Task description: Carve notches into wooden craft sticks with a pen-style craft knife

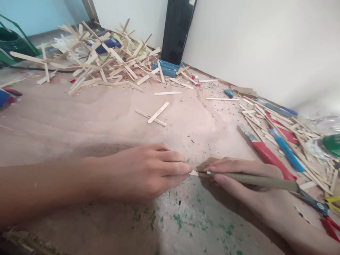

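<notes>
My left hand (148, 168) lies low over the table, fingers together and pressed down on a wooden craft stick (195, 173). Only a short pale end of that stick shows past the fingertips; the rest is hidden beneath them. In my right hand (247, 191) is a slim craft knife (255, 180) with an olive handle, gripped like a pen. Its metal tip points left, at the stick's exposed end, close to the left fingertips. Just beyond the hands, two craft sticks (158, 112) lie crossed, the upper one bearing a small mark.
A large heap of craft sticks (114, 60) fills the back left, beside a dark upright panel (176, 32) in a blue base. On the right lie a red-handled tool (271, 159), a blue-handled tool (288, 150), more sticks and scissors (320, 209). Green flecks mark the table (183, 226).
</notes>
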`<state>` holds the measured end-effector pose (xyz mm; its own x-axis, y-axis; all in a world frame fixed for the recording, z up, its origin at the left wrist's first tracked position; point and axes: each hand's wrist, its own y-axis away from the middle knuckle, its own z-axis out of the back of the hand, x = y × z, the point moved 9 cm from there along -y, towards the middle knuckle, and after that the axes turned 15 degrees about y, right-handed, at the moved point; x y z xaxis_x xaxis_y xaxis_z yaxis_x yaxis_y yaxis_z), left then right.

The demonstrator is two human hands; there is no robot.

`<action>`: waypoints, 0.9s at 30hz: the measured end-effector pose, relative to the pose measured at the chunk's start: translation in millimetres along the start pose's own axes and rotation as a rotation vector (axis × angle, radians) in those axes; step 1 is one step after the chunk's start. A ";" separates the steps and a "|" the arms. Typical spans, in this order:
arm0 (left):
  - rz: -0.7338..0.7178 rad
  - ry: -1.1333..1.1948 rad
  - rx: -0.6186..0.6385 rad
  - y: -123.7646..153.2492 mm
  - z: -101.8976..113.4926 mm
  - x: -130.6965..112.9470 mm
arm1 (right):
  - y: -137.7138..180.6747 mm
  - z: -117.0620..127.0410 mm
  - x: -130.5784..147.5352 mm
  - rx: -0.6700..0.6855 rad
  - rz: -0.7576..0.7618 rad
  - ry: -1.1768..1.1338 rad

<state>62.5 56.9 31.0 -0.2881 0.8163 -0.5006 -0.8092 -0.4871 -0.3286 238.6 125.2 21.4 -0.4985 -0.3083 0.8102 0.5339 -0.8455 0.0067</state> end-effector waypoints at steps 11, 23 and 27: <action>0.082 0.039 0.065 2.6 -10.9 8.6 | -0.3 0.3 -4.6 0.025 -0.030 -0.008; -0.045 -0.133 -0.009 1.4 -1.6 -2.1 | 0.3 -1.6 -7.4 0.046 -0.019 -0.004; -0.061 -0.129 -0.022 1.4 -0.1 -3.9 | -0.1 -2.1 -6.6 0.048 -0.001 -0.008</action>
<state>62.6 53.0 32.4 -0.3033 0.8770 -0.3728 -0.8163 -0.4409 -0.3732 240.5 126.4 14.9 -0.4936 -0.3032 0.8151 0.5654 -0.8240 0.0359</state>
